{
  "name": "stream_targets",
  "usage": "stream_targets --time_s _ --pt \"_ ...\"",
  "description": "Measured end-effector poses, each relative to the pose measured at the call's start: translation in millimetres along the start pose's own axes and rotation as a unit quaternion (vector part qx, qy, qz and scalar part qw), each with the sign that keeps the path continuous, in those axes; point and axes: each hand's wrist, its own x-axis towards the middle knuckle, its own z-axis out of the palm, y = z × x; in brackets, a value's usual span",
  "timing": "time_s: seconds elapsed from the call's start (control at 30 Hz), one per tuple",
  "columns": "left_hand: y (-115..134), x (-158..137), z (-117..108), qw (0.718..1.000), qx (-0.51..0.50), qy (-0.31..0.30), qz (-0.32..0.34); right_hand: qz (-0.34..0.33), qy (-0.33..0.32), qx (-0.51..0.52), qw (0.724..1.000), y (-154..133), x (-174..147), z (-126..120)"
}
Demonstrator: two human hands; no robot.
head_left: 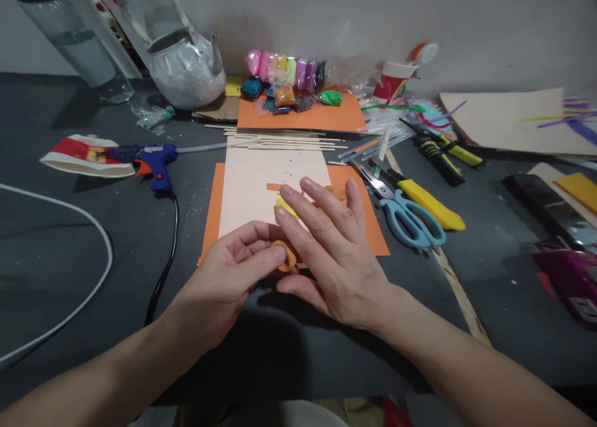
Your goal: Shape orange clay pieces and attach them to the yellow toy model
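Note:
Between the thumb and fingers of my left hand point(242, 259) is a flattened piece of orange clay point(284, 256), with the thumb pressing into it. My right hand point(333, 247) hovers just beside it, fingers spread and holding nothing. Whether the right hand touches the clay I cannot tell. Below both hands lies a pale sheet point(252, 191) on top of orange paper point(373, 234). Partly hidden behind my right fingers are a yellow clay piece point(285, 206) and another orange clay piece point(334, 192). A small orange strip point(273, 186) rests on the sheet.
Thin wooden sticks point(289, 142) lie across the pale sheet's far edge. To the left are a blue glue gun point(158, 163) and a metal kettle point(184, 66). Blue-handled scissors point(410, 219) and a yellow cutter point(429, 203) lie right. Wrapped clay packs point(284, 69) sit at the back.

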Motion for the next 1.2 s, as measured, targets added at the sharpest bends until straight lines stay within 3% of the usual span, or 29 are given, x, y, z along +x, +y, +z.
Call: stream_targets --time_s 0.27,0.57,1.2 --pt "1.4 -0.1 3.3 1.0 0.002 0.022 0.02 -0.001 0.014 -0.014 1.0 -2.8 -1.1 4.6" --pt "0.8 -1.1 0.4 0.999 0.027 0.021 -0.01 -0.004 -0.006 -0.01 1.0 -1.9 -0.5 1.9" --pt "1.4 0.2 2.0 0.999 -0.035 -0.024 -0.014 0.0 0.001 0.047 0.999 0.9 1.5 3.0"
